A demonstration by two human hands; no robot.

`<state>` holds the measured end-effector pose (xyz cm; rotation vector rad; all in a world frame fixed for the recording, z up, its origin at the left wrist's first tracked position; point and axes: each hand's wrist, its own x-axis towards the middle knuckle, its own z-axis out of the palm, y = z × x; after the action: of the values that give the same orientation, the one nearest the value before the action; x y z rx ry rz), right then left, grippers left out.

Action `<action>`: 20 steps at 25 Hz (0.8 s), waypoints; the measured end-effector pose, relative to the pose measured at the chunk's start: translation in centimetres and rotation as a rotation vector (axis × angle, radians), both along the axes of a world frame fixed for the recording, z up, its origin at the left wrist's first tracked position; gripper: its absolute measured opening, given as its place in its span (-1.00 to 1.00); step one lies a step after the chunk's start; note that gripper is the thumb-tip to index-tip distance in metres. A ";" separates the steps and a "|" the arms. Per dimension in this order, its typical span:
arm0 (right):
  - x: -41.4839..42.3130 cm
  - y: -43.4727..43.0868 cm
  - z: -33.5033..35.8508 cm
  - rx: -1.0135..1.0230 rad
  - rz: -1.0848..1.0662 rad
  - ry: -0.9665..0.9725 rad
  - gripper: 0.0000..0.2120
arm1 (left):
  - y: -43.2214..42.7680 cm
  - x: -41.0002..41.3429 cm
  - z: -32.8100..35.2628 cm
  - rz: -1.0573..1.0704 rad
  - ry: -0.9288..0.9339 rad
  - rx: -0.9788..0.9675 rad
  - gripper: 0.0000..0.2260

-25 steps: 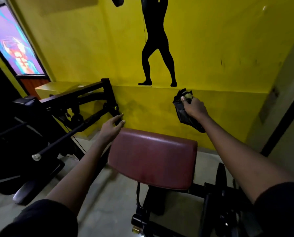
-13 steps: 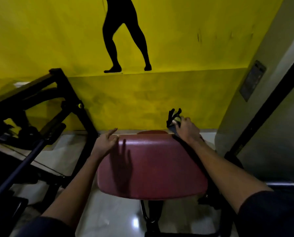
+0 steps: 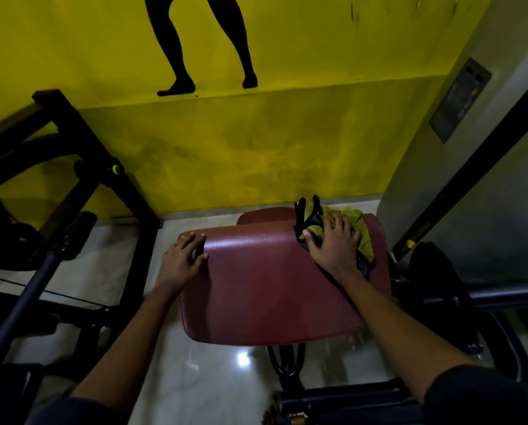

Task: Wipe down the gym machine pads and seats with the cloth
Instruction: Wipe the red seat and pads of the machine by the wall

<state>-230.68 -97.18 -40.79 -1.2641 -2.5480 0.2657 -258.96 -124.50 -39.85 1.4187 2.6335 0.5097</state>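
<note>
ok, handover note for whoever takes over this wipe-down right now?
Left hand: open, fingers resting on the far left corner of the red seat pad.
Right hand: open, pressing the cloth flat on the pad's far right corner.
Done: cloth is on the pad; how much is wiped cannot be told.
Left: sweep the cloth over the rest of the pad, then the second red pad behind it.

Open red pad [image 3: 271, 286] surface mid-seat — black frame [image 3: 124, 191] close at left, yellow wall [image 3: 256, 154] just behind
</note>
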 end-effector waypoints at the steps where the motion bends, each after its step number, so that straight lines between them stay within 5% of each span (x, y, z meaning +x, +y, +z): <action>1: 0.2 0.3 0.0 -0.003 0.001 0.003 -0.25 | -0.1 0.1 0.1 0.001 -0.013 0.000 -0.46; 8: -1.6 -1.5 0.2 -0.094 -0.250 0.069 -0.26 | -1.7 -0.6 0.1 0.033 -0.057 0.021 -0.35; 16: -4.7 -9.5 -2.2 0.050 -0.059 0.089 -0.31 | -2.5 -5.2 0.4 -0.129 -0.201 0.124 -0.52; 20: -5.2 -9.6 -2.1 -0.025 -0.297 0.090 -0.25 | -2.8 -6.5 0.0 -0.170 -0.293 0.164 -0.54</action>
<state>-235.92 -106.74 -42.93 -1.5780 -2.2505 0.2838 -265.44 -127.27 -39.81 1.4665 2.2643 0.8562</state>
